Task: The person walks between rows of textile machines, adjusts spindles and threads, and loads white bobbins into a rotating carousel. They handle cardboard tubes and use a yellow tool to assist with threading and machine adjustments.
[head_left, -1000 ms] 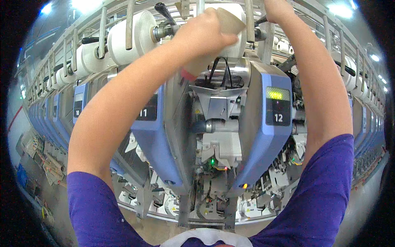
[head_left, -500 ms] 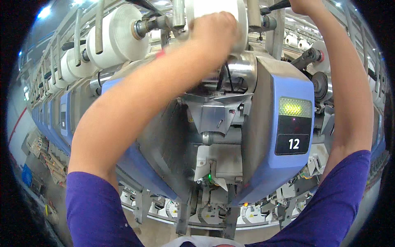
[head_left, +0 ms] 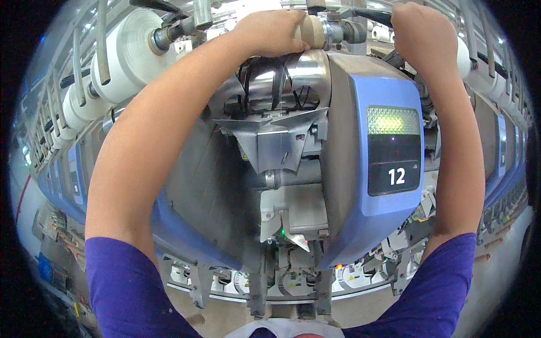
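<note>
Left hand (head_left: 273, 34) grips a tan tube (head_left: 314, 32), right hand (head_left: 425, 36) a black lever (head_left: 370, 15), above a white-numbered panel (head_left: 393, 174).

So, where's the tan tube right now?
In the head view, the tan tube is near the top, slightly right of centre: in the left hand, with the metal holder at its right and the shiny drum below.

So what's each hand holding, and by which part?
Left hand: a tan tube, gripped around its body, right end left exposed. Right hand: a black lever handle, gripped at its right end.
</note>
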Motion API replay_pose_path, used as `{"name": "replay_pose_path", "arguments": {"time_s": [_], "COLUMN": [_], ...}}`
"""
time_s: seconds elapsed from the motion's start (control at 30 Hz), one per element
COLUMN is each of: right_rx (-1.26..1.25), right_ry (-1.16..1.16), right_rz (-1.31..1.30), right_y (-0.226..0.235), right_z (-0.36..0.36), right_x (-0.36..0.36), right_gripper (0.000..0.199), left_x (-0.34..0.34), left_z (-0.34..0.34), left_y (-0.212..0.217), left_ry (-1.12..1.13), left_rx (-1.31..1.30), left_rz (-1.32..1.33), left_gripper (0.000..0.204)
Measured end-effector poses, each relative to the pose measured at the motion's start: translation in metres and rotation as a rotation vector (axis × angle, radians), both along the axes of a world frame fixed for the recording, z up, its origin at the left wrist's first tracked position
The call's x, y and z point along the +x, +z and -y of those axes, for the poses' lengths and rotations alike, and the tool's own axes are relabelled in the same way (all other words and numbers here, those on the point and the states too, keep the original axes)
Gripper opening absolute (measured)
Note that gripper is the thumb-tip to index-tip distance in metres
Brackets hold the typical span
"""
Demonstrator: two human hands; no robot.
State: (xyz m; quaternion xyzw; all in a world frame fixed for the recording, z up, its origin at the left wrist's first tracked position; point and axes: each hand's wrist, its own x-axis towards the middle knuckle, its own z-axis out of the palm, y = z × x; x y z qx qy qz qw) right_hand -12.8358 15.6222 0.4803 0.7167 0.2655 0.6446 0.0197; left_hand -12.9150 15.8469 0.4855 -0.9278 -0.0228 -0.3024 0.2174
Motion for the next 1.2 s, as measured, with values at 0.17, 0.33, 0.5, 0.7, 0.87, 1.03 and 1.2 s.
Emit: {"name": "replay_pose_path", "arguments": {"time_s": [0.17, 0.33, 0.5, 0.7, 0.87, 1.03, 1.2], "right_rx": [-0.004, -0.038, -0.06, 0.013, -0.005, 0.056, 0.035], "right_ry": [0.007, 0.013, 0.053, 0.053, 0.056, 0.099, 0.096], "right_rz": [-0.006, -0.031, -0.055, -0.031, -0.027, -0.007, -0.025], "right_y": [0.002, 0.004, 0.001, 0.0, 0.0, 0.0, -0.001], "right_z": [0.002, 0.003, -0.009, -0.019, -0.02, -0.02, -0.022], "right_x": [0.005, 0.001, -0.011, -0.019, -0.016, -0.011, -0.009], "right_gripper": [0.007, 0.006, 0.007, 0.009, 0.009, 0.009, 0.009], "left_x": [0.009, 0.02, 0.02, 0.004, -0.045, -0.039, -0.035], "left_z": [-0.016, -0.037, -0.049, -0.026, 0.002, -0.004, -0.004], "left_y": [0.001, 0.002, 0.01, -0.004, -0.058, -0.03, -0.046], "left_ry": [-0.172, -0.203, -0.303, -0.194, -0.122, -0.214, 0.17], "left_rx": [-0.124, -0.377, -0.83, -0.414, 0.283, -0.021, 0.08], "left_rz": [0.017, -0.072, -0.184, -0.083, 0.026, 0.169, 0.101], "left_gripper": [0.066, 0.071, 0.048, 0.055, 0.06, 0.054, 0.068]}}
